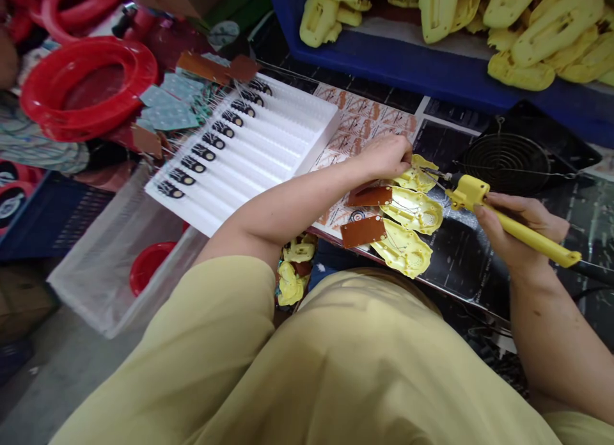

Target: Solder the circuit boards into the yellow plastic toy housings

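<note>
My right hand (515, 231) is closed round a yellow soldering iron (508, 222), its tip pointing left at the farthest of three yellow plastic shells (418, 174). My left hand (386, 156) rests curled on that same shell, fingers pressed together; what they pinch is hidden. Two more yellow shells (413, 208) (401, 248) lie in a row nearer me. A brown circuit board (370, 195) (363, 231) sits beside each of the two nearer shells.
A white grooved tray (268, 148) with several small black parts stands to the left. A blue bin (412, 61) of yellow shells is at the back. A black fan grille (508, 160) sits right. Red rings (86, 87) and a translucent box (103, 266) are at the left.
</note>
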Motion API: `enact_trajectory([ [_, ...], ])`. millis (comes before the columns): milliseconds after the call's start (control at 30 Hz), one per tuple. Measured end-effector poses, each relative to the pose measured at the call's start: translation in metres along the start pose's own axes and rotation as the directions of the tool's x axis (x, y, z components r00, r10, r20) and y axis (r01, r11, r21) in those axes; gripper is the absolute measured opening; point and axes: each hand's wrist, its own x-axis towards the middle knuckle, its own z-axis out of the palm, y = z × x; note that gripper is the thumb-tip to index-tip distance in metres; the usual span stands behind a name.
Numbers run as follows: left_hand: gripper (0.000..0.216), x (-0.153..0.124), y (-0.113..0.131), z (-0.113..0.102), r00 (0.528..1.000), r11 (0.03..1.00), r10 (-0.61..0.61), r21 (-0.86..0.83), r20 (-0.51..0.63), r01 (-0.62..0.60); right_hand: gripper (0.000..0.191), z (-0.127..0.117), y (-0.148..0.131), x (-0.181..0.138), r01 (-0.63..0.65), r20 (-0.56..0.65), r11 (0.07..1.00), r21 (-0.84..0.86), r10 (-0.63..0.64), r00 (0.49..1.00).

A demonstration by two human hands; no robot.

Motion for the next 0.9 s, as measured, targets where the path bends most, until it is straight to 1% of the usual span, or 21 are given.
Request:
enact_trajectory([
  [100,0.039,-0.002,0.004,-0.002,1.000,1.000,-0.013,0.018,0.008,0.013,0.037,0.004,0.003,0.001,0.036,0.004,0.998,0.042,-0.037,0.999],
  [167,0.038,-0.001,0.003,0.000,1.000,1.000,-0.016,0.022,-0.002,0.016,0.037,0.007,0.005,0.002,0.028,0.018,0.996,0.090,-0.029,0.999],
  [267,0.033,0.004,-0.004,0.006,0.999,1.000,0.015,0.010,-0.044,-0.015,0.040,0.010,0.008,0.005,0.008,0.050,0.992,0.124,-0.015,0.999],
  [367,0.029,0.010,-0.009,0.011,0.997,0.999,0.040,-0.024,-0.072,-0.041,0.040,0.008,0.010,0.010,0.018,0.121,0.988,0.153,-0.037,0.992],
  [433,0.030,0.011,-0.009,0.011,0.998,0.999,0.028,-0.040,-0.059,-0.031,0.038,0.005,0.009,0.013,0.034,0.173,0.985,0.166,-0.063,0.983],
  [467,0.032,0.011,-0.008,0.010,0.999,0.999,0.017,-0.042,-0.047,-0.019,0.035,0.003,0.008,0.015,0.055,0.180,0.984,0.170,-0.085,0.980],
  [500,0.033,0.010,-0.006,0.008,0.999,0.999,0.005,-0.038,-0.035,-0.006,0.033,0.002,0.007,0.016,0.080,0.160,0.982,0.168,-0.108,0.981],
  [533,0.034,0.009,-0.004,0.006,1.000,0.999,-0.006,-0.031,-0.024,0.005,0.030,0.001,0.007,0.017,0.111,0.111,0.980,0.164,-0.130,0.985],
  [600,0.035,0.008,-0.001,0.003,1.000,1.000,-0.016,-0.015,-0.008,0.016,0.026,-0.003,0.005,0.016,0.173,-0.044,0.974,0.146,-0.168,0.985],
  [633,0.035,0.007,0.000,0.002,1.000,1.000,-0.019,-0.009,-0.005,0.019,0.024,-0.004,0.003,0.015,0.187,-0.098,0.974,0.126,-0.175,0.980],
  [667,0.035,0.007,0.000,0.001,1.000,1.000,-0.020,-0.005,-0.003,0.020,0.022,-0.006,0.002,0.013,0.189,-0.117,0.977,0.101,-0.177,0.977],
  [733,0.035,0.008,0.000,0.002,1.000,1.000,-0.016,-0.004,-0.010,0.016,0.019,-0.010,-0.003,0.009,0.190,-0.087,0.981,0.049,-0.185,0.979],
  [767,0.035,0.008,-0.001,0.003,1.000,1.000,-0.013,-0.009,-0.020,0.013,0.019,-0.012,-0.006,0.006,0.175,-0.053,0.984,0.020,-0.174,0.983],
  [833,0.034,0.008,-0.002,0.005,0.999,1.000,-0.004,-0.016,-0.042,0.004,0.025,-0.014,-0.013,0.000,0.134,-0.028,0.991,-0.026,-0.135,0.991],
  [900,0.034,0.005,-0.001,0.006,0.998,1.000,-0.001,-0.014,-0.059,0.000,0.035,-0.014,-0.021,-0.006,0.061,-0.043,0.997,-0.053,-0.063,0.997],
])
